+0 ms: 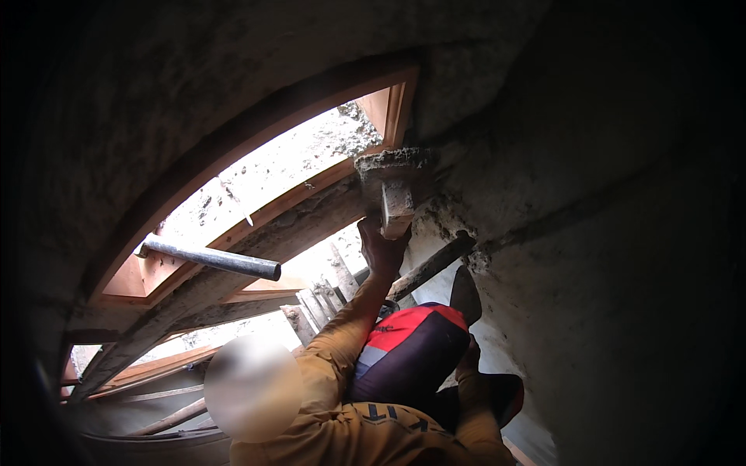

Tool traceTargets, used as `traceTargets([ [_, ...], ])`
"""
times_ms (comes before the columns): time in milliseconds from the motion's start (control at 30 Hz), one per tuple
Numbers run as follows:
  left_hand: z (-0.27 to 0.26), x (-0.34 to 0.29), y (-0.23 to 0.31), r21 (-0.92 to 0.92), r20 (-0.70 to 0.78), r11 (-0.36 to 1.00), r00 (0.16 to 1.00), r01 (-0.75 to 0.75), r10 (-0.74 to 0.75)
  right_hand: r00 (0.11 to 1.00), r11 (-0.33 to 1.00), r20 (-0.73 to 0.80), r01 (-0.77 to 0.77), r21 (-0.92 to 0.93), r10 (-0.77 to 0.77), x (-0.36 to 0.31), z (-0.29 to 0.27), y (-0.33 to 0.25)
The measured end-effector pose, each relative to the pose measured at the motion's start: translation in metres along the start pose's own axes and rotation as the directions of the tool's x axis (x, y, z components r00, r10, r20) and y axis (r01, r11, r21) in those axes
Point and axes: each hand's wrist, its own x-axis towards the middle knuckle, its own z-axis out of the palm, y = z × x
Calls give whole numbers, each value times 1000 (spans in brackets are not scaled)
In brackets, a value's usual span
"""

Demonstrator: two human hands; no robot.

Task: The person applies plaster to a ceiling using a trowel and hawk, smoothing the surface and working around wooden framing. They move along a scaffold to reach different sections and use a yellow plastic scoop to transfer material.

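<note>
My left arm reaches up and forward in a yellow-brown sleeve. My left hand (382, 247) is closed round the pale wooden handle of a plastering float (397, 203). Mortar cakes the float's far edge, which is blurred and sits by the wall below the corner of a wooden frame. My right hand (471, 357) is low beside my bent knee, its fingers mostly hidden. Just above it stands a dark, leaf-shaped piece (465, 295); I cannot tell whether it is a trowel blade or a shoe, or whether the hand holds it.
A wooden window frame (401, 116) slants across the upper left, with bright rubble ground behind it. A grey pipe (214, 259) juts across the frame's lower edge. A rough pole (435, 268) leans near my knee. The dark plastered wall (606, 295) fills the right side.
</note>
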Motion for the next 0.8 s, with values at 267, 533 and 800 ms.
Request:
traceTargets([
  [267, 36, -3, 2, -73, -117, 981, 975, 179, -186, 972, 948, 78, -233, 215, 221, -18, 15, 18],
  [533, 41, -6, 13, -99, -121, 967, 961, 236, -247, 967, 950, 89, -252, 183, 239, -24, 11, 13],
  [800, 9, -18, -38, -22, 63, 994, 992, 111, -110, 992, 987, -70, -95, 130, 105, -4, -21, -34],
])
